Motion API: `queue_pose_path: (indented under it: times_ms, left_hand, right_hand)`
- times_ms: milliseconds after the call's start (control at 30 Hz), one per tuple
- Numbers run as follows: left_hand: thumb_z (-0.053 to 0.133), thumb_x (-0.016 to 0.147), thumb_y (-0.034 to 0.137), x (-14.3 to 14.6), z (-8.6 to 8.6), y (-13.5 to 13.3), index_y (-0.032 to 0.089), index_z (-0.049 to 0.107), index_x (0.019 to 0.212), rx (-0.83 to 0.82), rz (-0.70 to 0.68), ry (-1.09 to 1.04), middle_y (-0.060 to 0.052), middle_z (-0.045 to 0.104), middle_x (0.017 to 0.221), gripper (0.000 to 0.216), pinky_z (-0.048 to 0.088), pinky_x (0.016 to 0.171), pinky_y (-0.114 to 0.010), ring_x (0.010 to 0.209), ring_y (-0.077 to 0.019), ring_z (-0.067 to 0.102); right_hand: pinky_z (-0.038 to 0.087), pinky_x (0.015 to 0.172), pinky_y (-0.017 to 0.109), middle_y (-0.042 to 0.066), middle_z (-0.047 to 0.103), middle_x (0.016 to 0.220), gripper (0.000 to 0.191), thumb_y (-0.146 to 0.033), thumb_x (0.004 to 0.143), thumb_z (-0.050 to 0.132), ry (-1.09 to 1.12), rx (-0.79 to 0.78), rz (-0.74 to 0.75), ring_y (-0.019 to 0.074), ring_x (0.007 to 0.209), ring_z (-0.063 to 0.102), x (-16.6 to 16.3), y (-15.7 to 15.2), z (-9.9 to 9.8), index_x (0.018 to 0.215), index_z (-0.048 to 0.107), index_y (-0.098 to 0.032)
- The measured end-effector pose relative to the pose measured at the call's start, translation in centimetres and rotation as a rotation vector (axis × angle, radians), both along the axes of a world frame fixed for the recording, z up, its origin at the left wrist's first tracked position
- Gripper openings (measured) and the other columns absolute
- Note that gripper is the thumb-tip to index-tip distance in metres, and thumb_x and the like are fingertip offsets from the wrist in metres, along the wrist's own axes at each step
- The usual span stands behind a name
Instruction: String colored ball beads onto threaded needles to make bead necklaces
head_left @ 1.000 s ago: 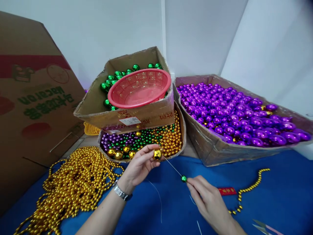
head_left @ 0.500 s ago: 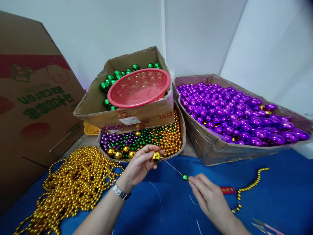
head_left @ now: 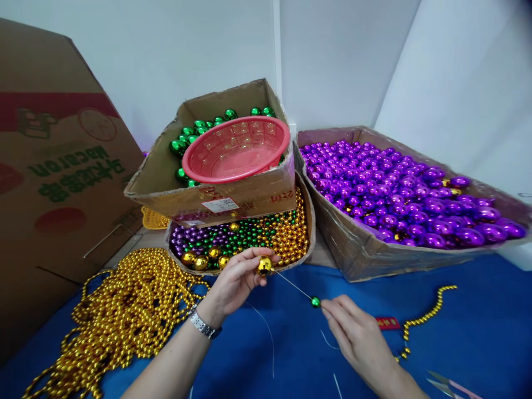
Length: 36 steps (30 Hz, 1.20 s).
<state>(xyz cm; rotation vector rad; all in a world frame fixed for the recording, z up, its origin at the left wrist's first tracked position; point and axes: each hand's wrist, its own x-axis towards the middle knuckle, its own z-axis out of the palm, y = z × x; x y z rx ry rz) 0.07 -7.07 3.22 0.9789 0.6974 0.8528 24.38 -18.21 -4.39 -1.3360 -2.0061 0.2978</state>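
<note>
In the head view, the left hand, loosely curled, pinched a gold ball before the mixed-bead carton; the right hand had fingertips closed on a green-beaded thread, front-right of that carton. Gold bead strings lay front-left.

The person has two bare hands: the left hand on the left side and the right hand on the right. Their fingers look long and thin. The left arm is bare, and so is the bit of right arm that shows. A shiny silver watch band, made of little metal pieces, goes around the left wrist. Its right end has a dark part, too small to see well.
</note>
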Motion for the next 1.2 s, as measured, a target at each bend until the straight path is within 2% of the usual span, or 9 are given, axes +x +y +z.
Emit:
queue_pose_path:
  times_ms: [167,333,567,667,767,967,1200]
  left_hand:
    - [0.060,0.082,0.022,0.5,0.2,-0.7,0.015,0.064,0.107,0.120,0.013,0.145,-0.012,0.062,0.110,0.026,0.048,0.062,-0.021,0.084,-0.0156,0.057]
    - [0.069,0.075,0.019,1.5,0.1,-2.0,0.017,0.062,0.108,0.268,-0.002,0.243,-0.009,0.063,0.108,0.033,0.046,0.082,-0.028,0.093,-0.0178,0.057]
    - [0.071,0.074,0.021,1.8,-1.0,-2.5,0.015,0.063,0.105,0.081,0.014,0.118,-0.010,0.065,0.101,0.032,0.047,0.071,-0.025,0.085,-0.0164,0.059]
    - [0.068,0.077,0.023,1.9,-1.1,-2.7,0.016,0.062,0.105,0.027,0.000,0.076,-0.010,0.063,0.102,0.029,0.050,0.074,-0.030,0.087,-0.0178,0.059]
    - [0.067,0.078,0.021,1.9,-1.0,-3.0,0.017,0.061,0.107,0.051,-0.004,0.068,-0.009,0.061,0.104,0.030,0.052,0.078,-0.035,0.091,-0.0193,0.059]
    - [0.067,0.078,0.021,1.9,-1.0,-3.3,0.017,0.061,0.106,0.069,0.013,0.066,-0.010,0.061,0.106,0.029,0.053,0.078,-0.035,0.090,-0.0189,0.060]
    - [0.072,0.073,0.020,2.7,-2.2,-4.0,0.017,0.062,0.104,0.041,-0.071,0.095,-0.007,0.065,0.097,0.033,0.050,0.077,-0.031,0.083,-0.0167,0.061]
  right_hand:
    - [0.051,0.066,0.030,0.008,0.056,0.089,0.028,-0.013,0.093,0.038,-0.041,0.002,-0.014,0.0176,0.075,0.060,-0.3,0.1,-0.2,0.113,0.055,-0.021]
    - [0.051,0.070,0.030,0.009,0.057,0.087,0.027,-0.014,0.094,0.037,-0.040,0.010,-0.026,0.0182,0.078,0.061,-0.7,0.3,-0.3,0.110,0.058,-0.018]
    - [0.052,0.068,0.026,0.006,0.059,0.085,0.026,-0.017,0.095,0.039,0.132,-0.027,0.018,0.0155,0.075,0.061,-0.7,0.4,0.1,0.109,0.061,-0.020]
    - [0.052,0.069,0.027,0.006,0.059,0.085,0.026,-0.016,0.094,0.039,0.129,-0.027,0.021,0.0157,0.075,0.061,-0.7,0.4,-0.1,0.109,0.061,-0.021]
    - [0.052,0.070,0.028,0.006,0.058,0.085,0.027,-0.016,0.095,0.039,0.097,-0.046,0.020,0.0157,0.075,0.061,-0.7,0.4,-0.4,0.111,0.060,-0.021]
    - [0.053,0.071,0.027,0.007,0.059,0.085,0.028,-0.017,0.095,0.036,0.041,-0.018,0.010,0.0162,0.077,0.061,-0.7,0.4,-0.6,0.110,0.060,-0.020]
    - [0.053,0.072,0.026,0.006,0.060,0.084,0.023,-0.019,0.095,0.038,0.108,-0.001,0.012,0.0161,0.076,0.063,-2.1,0.7,-0.3,0.104,0.059,-0.020]
